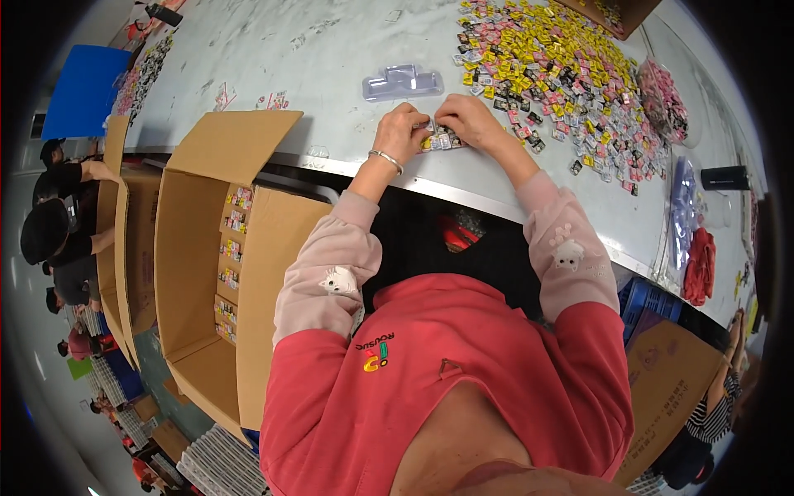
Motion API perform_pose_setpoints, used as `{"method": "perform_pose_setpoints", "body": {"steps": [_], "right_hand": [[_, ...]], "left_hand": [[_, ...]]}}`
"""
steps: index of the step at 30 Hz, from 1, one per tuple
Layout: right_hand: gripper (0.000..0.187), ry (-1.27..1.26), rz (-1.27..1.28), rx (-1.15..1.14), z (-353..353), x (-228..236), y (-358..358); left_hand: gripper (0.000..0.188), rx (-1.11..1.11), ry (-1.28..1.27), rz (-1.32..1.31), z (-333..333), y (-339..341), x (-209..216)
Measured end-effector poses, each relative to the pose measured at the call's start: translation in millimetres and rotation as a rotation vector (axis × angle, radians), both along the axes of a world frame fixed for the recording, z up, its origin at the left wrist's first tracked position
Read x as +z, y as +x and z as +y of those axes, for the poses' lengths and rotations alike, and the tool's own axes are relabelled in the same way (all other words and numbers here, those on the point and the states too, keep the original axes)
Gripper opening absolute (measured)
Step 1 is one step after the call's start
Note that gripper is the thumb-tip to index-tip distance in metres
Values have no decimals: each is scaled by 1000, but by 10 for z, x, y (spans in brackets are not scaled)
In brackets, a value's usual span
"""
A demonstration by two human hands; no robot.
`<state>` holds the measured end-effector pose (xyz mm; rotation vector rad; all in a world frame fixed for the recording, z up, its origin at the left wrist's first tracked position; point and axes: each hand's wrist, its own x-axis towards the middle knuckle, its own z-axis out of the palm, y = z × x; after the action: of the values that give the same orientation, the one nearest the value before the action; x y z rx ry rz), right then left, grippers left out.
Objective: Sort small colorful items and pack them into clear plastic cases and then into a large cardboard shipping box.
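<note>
At the table's near edge, my left hand (400, 132) and my right hand (473, 121) are close together, fingers bent and pinching. Between them is a short row of small printed pieces (442, 141), white, yellow and dark; whether a clear tray lies under it I cannot tell. Both hands grip pieces at this row, and my fingers partly hide them. A stepped clear plastic tray (403, 83) lies on the table just beyond my hands. To the right spreads a large loose pile of small yellow, pink, black and white pieces (546, 62).
An open cardboard box (203, 264) stands at my left, with filled packs along its inner side. On the right are a bag of pink pieces (662, 99), a black bottle (725, 178) and a red cloth (700, 266). Other people work at far left and lower right.
</note>
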<state>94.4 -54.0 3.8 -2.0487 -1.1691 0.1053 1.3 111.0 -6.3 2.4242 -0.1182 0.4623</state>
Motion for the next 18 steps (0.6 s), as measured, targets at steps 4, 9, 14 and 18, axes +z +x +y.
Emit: {"method": "perform_pose_setpoints", "body": {"steps": [4,9,14,18], "right_hand": [[8,76,62,-166,-237,91,-152],[14,-104,-138,-261,-346,-48,-388],[13,-108,-155,-299,-346,-92,-381],[12,-108,-163,-304,-333,-95,-390]], "left_hand": [[24,-78,-8,6,23,-20,56],[24,-82,-12,27,-39,21,76],[23,-125,101,-2,41,16,65],[25,-108,101,-4,35,-48,39]]}}
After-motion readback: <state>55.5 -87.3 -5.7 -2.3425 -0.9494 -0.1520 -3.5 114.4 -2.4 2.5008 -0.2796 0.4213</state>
